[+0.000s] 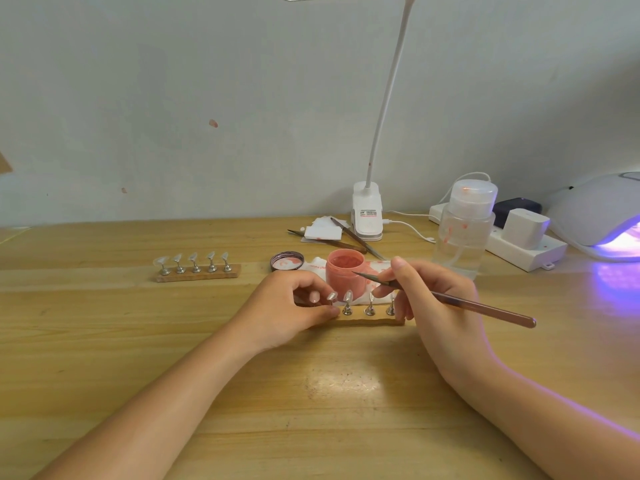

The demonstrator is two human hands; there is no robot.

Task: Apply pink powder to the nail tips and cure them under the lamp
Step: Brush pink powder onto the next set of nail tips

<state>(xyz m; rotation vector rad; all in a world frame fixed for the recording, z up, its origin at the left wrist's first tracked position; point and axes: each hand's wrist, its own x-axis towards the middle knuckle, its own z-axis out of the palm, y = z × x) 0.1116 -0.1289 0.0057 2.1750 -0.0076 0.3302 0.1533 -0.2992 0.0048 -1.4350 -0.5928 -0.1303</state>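
Observation:
An open jar of pink powder (344, 274) stands on the wooden table, just behind a wooden strip (367, 319) carrying nail tips on small metal stands (347, 303). My left hand (294, 306) curls over the strip's left end, thumb and fingers pinching a stand there. My right hand (434, 299) grips a long brush (457, 299), its pointed tip hovering near the jar's rim, while its lower fingers touch the strip's right end. The curing lamp (602, 216) glows purple at the far right.
A second strip of nail tips (197, 270) lies to the left. The jar's lid (287, 261) sits beside the jar. Tweezers (346, 242), white pads, a clip-on desk lamp (367, 216), a clear pump bottle (464, 230) and a power strip (519, 244) stand behind.

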